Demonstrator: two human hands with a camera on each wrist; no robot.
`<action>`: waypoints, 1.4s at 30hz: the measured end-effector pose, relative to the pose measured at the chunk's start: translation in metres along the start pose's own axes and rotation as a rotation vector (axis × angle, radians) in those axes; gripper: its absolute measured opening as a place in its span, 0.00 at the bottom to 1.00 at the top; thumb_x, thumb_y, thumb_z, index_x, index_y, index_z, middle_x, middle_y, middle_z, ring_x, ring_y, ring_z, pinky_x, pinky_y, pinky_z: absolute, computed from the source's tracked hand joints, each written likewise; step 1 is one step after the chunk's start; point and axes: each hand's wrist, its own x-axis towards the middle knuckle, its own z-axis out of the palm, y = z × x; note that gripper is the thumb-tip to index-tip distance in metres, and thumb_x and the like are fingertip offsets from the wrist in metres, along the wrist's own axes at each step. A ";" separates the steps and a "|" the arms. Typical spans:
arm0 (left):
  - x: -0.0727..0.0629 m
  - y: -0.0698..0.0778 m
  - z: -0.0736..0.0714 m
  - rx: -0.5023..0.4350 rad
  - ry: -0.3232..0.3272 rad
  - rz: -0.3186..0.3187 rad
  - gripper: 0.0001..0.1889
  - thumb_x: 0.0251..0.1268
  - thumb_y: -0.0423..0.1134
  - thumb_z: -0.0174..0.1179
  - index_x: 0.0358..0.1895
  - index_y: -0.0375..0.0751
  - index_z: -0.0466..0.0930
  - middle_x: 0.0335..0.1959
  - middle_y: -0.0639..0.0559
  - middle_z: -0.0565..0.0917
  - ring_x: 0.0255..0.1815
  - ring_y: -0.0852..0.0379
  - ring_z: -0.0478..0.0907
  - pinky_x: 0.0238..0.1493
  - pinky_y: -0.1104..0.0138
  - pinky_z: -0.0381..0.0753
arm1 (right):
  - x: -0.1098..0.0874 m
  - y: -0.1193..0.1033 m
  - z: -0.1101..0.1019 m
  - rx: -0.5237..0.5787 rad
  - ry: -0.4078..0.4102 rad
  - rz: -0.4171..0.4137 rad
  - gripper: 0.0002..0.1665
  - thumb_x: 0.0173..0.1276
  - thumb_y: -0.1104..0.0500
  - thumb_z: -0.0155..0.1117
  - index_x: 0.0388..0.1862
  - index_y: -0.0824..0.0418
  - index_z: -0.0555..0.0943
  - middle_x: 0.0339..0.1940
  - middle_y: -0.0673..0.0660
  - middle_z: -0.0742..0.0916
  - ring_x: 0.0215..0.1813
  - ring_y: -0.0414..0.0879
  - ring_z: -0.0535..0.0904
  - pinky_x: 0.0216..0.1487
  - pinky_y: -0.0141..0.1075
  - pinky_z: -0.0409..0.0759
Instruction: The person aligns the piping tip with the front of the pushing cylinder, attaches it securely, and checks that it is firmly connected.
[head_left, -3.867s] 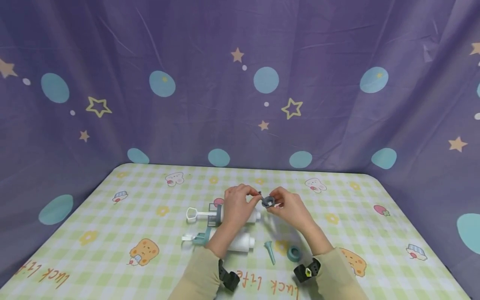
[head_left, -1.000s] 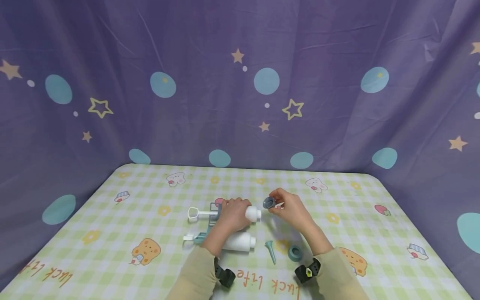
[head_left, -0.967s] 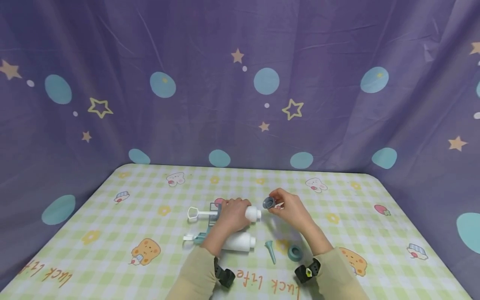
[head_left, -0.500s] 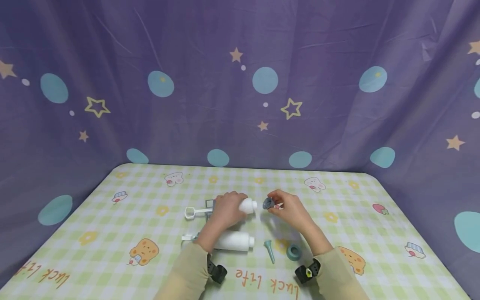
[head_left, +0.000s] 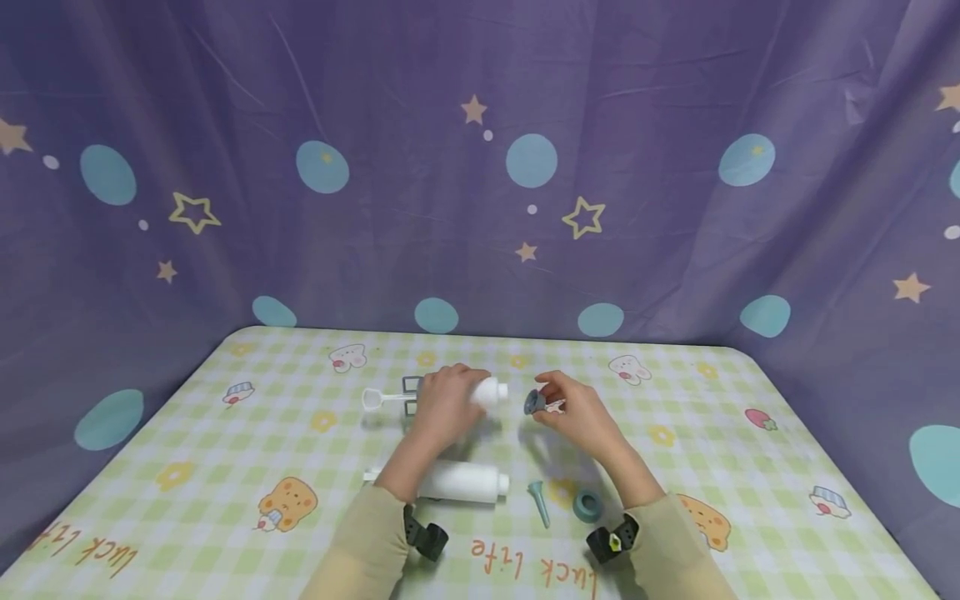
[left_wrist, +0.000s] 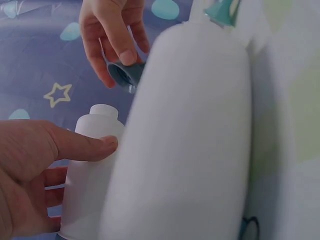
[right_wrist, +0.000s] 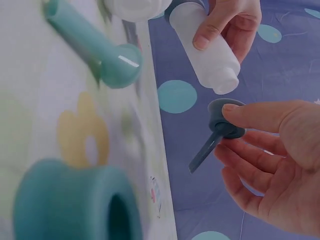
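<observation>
My left hand [head_left: 448,404] grips a white syringe-like tube [head_left: 486,390], raised off the table, its short neck pointing right. The tube has a grey collar and a white looped plunger handle [head_left: 372,400]. My right hand [head_left: 585,421] pinches a grey-blue screw cap [head_left: 534,402] between thumb and fingers, its opening towards the tube's neck, a small gap apart. In the right wrist view a thin nozzle [right_wrist: 205,152] sticks out of the cap. A second white tube [head_left: 468,482] lies nearer me, partly hidden by my left forearm.
On the checked tablecloth [head_left: 247,450] lie a teal nozzle [head_left: 538,504] and a teal ring cap [head_left: 587,505], right of the second tube and close to my right wrist. A purple curtain [head_left: 390,250] hangs behind the table.
Earlier my left hand was at the cap in my right hand; it has since moved to the grey-collared tube, gripped it and lifted it. My right hand keeps the cap, now turned more leftward.
</observation>
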 end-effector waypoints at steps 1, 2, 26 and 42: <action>0.000 0.001 -0.001 -0.001 0.006 0.003 0.25 0.43 0.38 0.69 0.52 0.50 0.79 0.47 0.51 0.81 0.48 0.49 0.75 0.53 0.51 0.68 | 0.000 -0.001 0.000 0.002 0.003 0.002 0.27 0.53 0.60 0.70 0.53 0.58 0.75 0.39 0.51 0.84 0.43 0.45 0.80 0.43 0.39 0.77; 0.000 0.002 -0.003 -0.005 0.011 0.007 0.25 0.44 0.38 0.69 0.52 0.50 0.79 0.47 0.51 0.81 0.48 0.49 0.75 0.54 0.51 0.67 | 0.001 -0.002 0.000 0.005 0.005 0.006 0.27 0.52 0.60 0.70 0.53 0.58 0.74 0.39 0.51 0.84 0.43 0.45 0.80 0.43 0.39 0.77; -0.001 0.021 -0.006 0.055 0.080 0.092 0.25 0.43 0.37 0.70 0.50 0.51 0.79 0.47 0.54 0.81 0.49 0.52 0.75 0.54 0.55 0.65 | 0.001 -0.014 -0.002 0.055 0.049 -0.079 0.19 0.54 0.59 0.69 0.45 0.58 0.78 0.40 0.54 0.84 0.44 0.49 0.80 0.45 0.45 0.77; -0.002 0.025 -0.007 0.091 0.066 0.117 0.26 0.43 0.37 0.70 0.52 0.50 0.78 0.48 0.54 0.80 0.51 0.52 0.73 0.57 0.56 0.63 | 0.004 -0.014 0.003 0.036 0.083 -0.114 0.19 0.52 0.61 0.71 0.44 0.58 0.79 0.41 0.52 0.83 0.41 0.44 0.81 0.41 0.38 0.79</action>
